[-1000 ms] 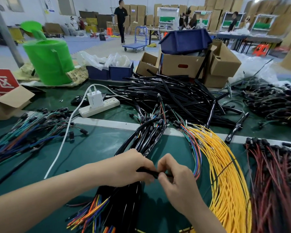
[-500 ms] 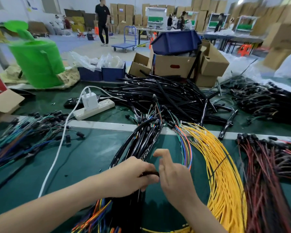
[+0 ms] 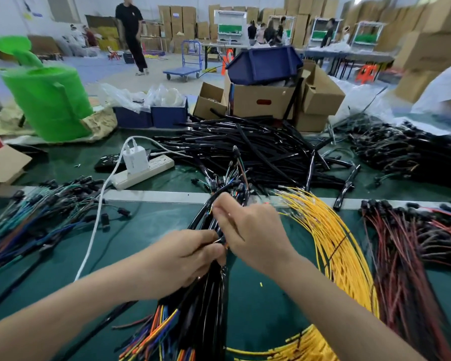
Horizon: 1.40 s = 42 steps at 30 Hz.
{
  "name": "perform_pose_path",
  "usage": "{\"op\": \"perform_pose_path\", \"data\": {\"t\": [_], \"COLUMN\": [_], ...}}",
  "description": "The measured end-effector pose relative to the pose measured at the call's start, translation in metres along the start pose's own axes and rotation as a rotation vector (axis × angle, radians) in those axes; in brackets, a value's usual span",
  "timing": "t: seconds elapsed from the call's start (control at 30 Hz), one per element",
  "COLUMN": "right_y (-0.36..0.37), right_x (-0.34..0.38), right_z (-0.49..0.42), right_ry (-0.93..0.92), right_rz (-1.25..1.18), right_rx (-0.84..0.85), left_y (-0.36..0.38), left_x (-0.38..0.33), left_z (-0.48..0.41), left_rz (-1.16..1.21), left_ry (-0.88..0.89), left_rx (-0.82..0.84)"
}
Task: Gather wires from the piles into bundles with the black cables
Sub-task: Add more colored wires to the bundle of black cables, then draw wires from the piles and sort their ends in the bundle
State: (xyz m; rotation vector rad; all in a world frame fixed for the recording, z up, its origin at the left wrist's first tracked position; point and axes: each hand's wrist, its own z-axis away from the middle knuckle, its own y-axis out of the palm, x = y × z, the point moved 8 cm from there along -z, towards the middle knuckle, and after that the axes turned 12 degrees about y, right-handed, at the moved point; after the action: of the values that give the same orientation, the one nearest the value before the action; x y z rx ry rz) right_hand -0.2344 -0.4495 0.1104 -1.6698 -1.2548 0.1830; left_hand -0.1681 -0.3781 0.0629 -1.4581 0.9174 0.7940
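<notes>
One bundle of black cables and coloured wires lies lengthwise at the centre of the green surface. The left-hand grip is curled round its middle; the right-hand grip pinches its strands just above. Yellow wires curve just to the right, with red-and-black wires beyond them. Blue-green wires lie to the left and a heap of black cables lies behind.

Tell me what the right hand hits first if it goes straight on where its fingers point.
The right hand points away and slightly left, along the black cable bundle it pinches. It would likely meet that bundle's connector ends first, then the loose black cable pile; depth is unclear.
</notes>
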Motion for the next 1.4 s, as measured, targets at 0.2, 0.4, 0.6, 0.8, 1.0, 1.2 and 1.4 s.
{"op": "perform_pose_path", "data": {"t": [0.2,0.4,0.6,0.8,1.0,1.2,1.4], "right_y": [0.014,0.001,-0.026,0.005,-0.046,-0.052,-0.054], "right_x": [-0.044,-0.028,0.057,-0.021,-0.021,0.012,0.004], "right_z": [-0.01,-0.018,-0.014,-0.014,-0.012,-0.001,0.013], "right_ry": [0.171,0.15,-0.193,0.239,0.073,-0.059,-0.136], "right_rz": [-0.421,-0.25,-0.073,-0.344,0.044,0.203,0.218], "right_rx": [0.106,-0.055,-0.159,0.197,-0.122,-0.116,-0.042], "left_y": [-0.012,-0.015,-0.034,-0.046,-0.032,-0.027,-0.024], "left_x": [-0.015,-0.002,-0.009,-0.021,-0.005,-0.016,-0.024], "left_z": [0.01,0.023,0.024,0.029,0.032,0.011,0.015], "left_rz": [0.092,-0.058,0.15,-0.023,0.02,-0.053,-0.108], "left_ry": [0.109,0.065,0.05,0.154,0.032,0.082,0.126], "left_rx": [-0.087,-0.053,-0.151,-0.149,-0.046,-0.103,0.018]}}
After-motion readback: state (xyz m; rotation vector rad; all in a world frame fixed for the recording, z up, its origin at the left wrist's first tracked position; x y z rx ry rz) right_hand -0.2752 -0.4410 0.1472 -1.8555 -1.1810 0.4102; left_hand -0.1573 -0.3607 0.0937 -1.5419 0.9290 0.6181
